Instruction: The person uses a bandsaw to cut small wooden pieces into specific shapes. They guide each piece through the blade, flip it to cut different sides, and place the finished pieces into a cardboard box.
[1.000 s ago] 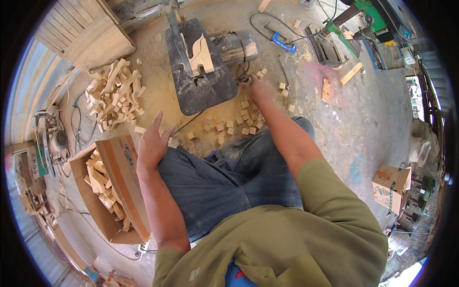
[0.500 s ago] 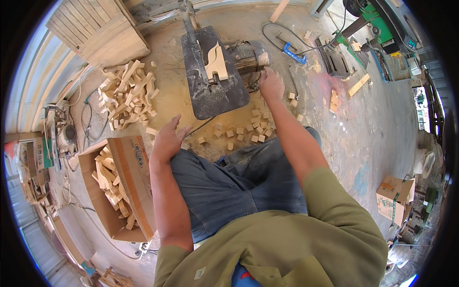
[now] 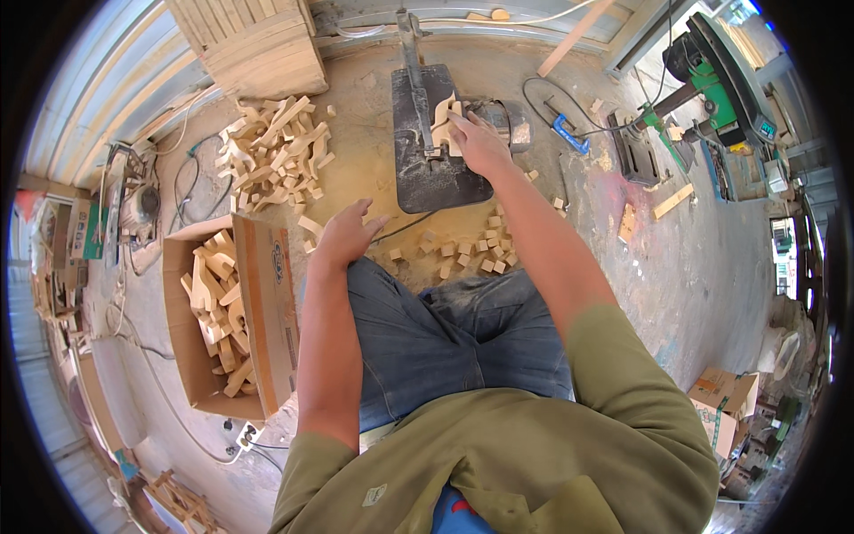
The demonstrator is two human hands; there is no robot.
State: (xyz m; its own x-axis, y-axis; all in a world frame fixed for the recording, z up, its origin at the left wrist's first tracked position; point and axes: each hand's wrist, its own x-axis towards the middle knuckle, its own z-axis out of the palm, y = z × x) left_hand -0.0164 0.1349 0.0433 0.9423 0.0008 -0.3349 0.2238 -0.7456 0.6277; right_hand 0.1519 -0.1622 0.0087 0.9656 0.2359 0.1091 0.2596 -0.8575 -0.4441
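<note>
In front of me a dark, dusty machine table (image 3: 442,185) carries a pale, curved wooden piece (image 3: 442,127) lying beside a metal arm (image 3: 415,84). My right hand (image 3: 483,147) reaches over the table's right side, its fingertips on the right edge of that piece; the thumb is partly hidden. My left hand (image 3: 349,233) hovers near my left knee, fingers apart, holding nothing. Nearest to it are a loose wooden offcut (image 3: 310,226) and a dark rod (image 3: 402,228) below the table. Small wooden blocks (image 3: 487,245) lie scattered on the sawdust between table and knees.
A heap of curved wooden pieces (image 3: 276,151) lies left of the machine. Similar pieces fill an open cardboard box (image 3: 258,311) beside my left arm. A motor (image 3: 511,125) adjoins the table's right side. Farther right are a blue hacksaw (image 3: 570,134) and a green drill press (image 3: 703,89).
My right hand has moved from beside the motor up and left onto the curved wooden piece. The left hand stays open near the knee. The whole view has shifted.
</note>
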